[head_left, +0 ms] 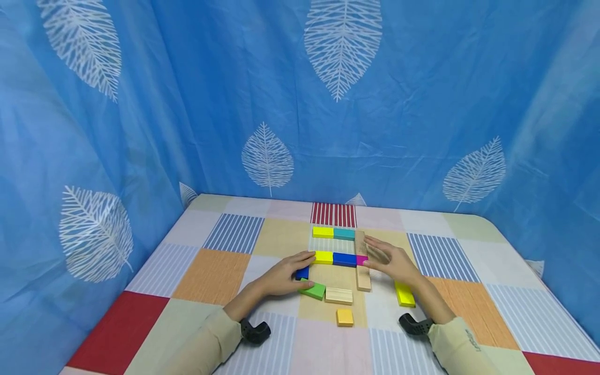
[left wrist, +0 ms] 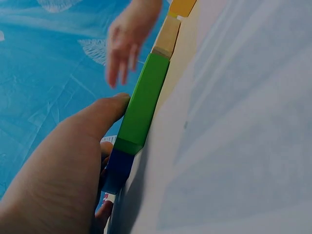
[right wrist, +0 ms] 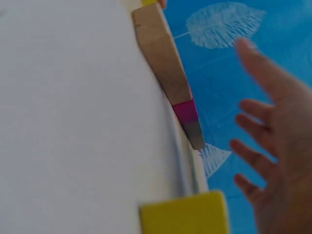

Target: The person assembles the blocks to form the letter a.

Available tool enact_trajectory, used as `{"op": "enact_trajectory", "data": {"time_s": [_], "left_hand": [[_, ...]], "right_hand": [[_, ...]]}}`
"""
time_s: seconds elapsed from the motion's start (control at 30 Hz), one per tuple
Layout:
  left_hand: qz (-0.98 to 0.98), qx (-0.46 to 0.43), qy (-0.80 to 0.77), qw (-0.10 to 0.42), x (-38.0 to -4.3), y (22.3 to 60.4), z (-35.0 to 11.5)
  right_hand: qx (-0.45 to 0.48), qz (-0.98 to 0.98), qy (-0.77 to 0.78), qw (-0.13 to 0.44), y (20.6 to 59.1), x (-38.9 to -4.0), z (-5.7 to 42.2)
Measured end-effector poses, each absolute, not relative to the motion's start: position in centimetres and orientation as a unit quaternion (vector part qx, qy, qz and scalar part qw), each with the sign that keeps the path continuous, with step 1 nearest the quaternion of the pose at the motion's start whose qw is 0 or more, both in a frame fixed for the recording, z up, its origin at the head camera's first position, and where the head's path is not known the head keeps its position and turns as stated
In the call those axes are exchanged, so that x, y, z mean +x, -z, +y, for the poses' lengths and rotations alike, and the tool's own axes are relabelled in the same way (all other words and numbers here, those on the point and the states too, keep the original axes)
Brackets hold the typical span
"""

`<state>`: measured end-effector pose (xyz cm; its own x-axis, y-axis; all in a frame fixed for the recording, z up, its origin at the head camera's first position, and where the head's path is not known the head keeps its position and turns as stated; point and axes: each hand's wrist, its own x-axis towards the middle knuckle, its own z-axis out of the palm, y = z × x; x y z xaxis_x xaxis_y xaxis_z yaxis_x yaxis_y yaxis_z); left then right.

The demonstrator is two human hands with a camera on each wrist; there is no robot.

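In the head view my left hand (head_left: 283, 275) reaches over the left side of a block layout. Its thumb lies on a green block (left wrist: 145, 105), and its fingers extend past a small blue block (head_left: 302, 273) to the end of a yellow block (head_left: 323, 257). A longer blue block (head_left: 344, 260) continues that row to a magenta block (head_left: 361, 260), set between two plain wooden blocks (head_left: 363, 279). Beside these, my right hand (head_left: 398, 265) hovers with fingers spread and holds nothing; the right wrist view shows a gap between it and the blocks.
A yellow block (head_left: 322, 232) and a teal block (head_left: 344, 234) form the back row. Nearer lie a pale wooden block (head_left: 339, 296) and an orange-yellow block (head_left: 344, 317). Another yellow block (head_left: 404, 295) lies by the right forearm. Blue leaf-print curtains (head_left: 403, 130) surround the patchwork-covered table (head_left: 201, 323).
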<state>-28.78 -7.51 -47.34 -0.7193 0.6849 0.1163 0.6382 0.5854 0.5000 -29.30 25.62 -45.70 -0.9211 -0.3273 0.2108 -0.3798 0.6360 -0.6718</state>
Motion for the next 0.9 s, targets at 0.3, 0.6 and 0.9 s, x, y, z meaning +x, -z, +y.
{"op": "enact_trajectory", "data": {"time_s": [0.3, 0.6, 0.9], "left_hand": [[0.890, 0.362, -0.276, 0.043, -28.7, 47.8, -7.3], [0.890, 0.361, -0.277, 0.045, -29.1, 47.4, -7.7], [0.885, 0.368, -0.282, 0.050, -29.2, 47.6, -7.5]], "right_hand": [[0.230, -0.883, -0.362, 0.194, 43.0, -24.5, 22.9], [0.205, -0.876, -0.430, 0.071, 44.3, -17.3, 20.3], [0.197, -0.882, -0.427, 0.030, 46.4, -16.1, 20.2]]}}
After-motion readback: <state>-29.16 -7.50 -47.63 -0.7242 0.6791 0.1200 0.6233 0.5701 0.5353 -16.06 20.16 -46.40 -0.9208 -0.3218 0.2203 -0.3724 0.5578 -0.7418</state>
